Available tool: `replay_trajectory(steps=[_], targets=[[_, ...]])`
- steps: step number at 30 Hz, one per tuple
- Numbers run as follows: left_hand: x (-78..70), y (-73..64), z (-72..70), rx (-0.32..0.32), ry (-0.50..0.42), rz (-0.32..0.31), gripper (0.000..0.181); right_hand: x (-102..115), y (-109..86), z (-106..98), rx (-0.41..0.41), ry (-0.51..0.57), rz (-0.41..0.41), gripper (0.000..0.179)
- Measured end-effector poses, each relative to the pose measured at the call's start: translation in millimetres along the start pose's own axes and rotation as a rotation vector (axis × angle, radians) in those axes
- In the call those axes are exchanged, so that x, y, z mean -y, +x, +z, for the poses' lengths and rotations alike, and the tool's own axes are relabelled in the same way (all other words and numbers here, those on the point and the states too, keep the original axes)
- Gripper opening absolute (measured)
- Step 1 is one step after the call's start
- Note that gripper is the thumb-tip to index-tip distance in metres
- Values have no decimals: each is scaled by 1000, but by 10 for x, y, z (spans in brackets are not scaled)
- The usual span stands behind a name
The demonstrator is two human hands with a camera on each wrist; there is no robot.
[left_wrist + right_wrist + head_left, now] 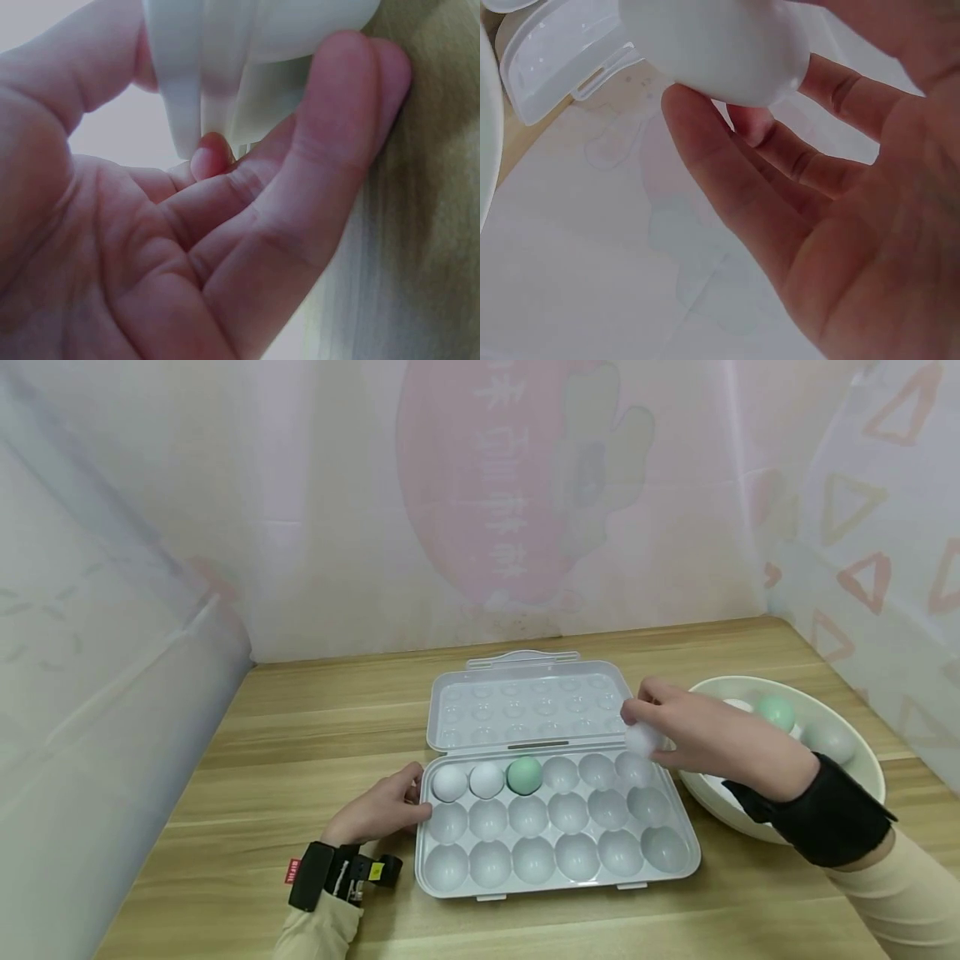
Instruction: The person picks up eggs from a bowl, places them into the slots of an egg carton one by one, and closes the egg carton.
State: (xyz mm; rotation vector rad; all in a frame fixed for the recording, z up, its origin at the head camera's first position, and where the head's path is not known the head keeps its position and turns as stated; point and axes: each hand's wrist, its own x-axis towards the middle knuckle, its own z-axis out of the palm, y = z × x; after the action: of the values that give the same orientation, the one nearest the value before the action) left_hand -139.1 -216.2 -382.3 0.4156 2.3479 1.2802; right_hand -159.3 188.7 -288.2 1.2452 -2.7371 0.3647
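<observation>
An egg box (547,814) of pale plastic lies with its lid folded back on the table. Two white eggs (487,780) and a green egg (524,775) sit in the left pockets of its back row. My left hand (382,806) grips the left rim; in the left wrist view the thumb is on one side of the rim (223,67) and fingertips on the other. Between its fingers and thumb, my right hand (712,731) holds a white egg (643,739) above the box's back right corner. That egg (720,45) looks smooth in the right wrist view.
To the right stands a cream bowl (873,768) with white and green eggs (776,713) in it, partly hidden by my right arm. The open lid (528,706) lies behind the pockets. Printed sheets (337,510) border the wooden table (322,718) at the back and sides.
</observation>
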Motion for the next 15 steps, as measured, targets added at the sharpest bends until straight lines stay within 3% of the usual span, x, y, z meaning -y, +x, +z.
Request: replay_trajectory(steps=[15], targets=[[-14, -5, 5, -2, 9, 2, 25, 122, 191, 26, -66, 2, -108, 41]])
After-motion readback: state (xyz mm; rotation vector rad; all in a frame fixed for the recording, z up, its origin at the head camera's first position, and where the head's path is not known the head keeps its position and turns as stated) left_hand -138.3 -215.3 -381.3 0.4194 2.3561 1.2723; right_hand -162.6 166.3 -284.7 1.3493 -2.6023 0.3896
